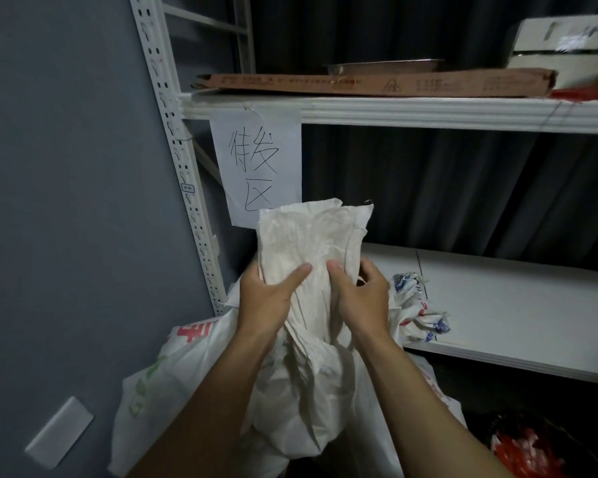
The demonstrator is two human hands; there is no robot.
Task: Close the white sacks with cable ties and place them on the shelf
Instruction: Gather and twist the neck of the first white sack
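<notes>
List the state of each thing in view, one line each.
white sack, neck bunched upright, no tie seen.
left hand, grips the sack's neck.
right hand, grips the sack's neck.
printed sack, crumpled, lying on the lower shelf.
paper sign, hanging from the upper shelf's edge.

The lower shelf board (515, 305) lies bare across its middle and right side, with tall open space up to the upper shelf beam (428, 113). A crumpled printed sack (415, 305) sits at the board's left front edge. A paper sign (256, 160) hangs from the beam at the left, beside the perforated upright post (183, 167). The white sack (311, 243), gripped by the left hand (266, 298) and right hand (359, 294), rises in front of that left end. A flat carton (377, 82) crowds the top shelf.
</notes>
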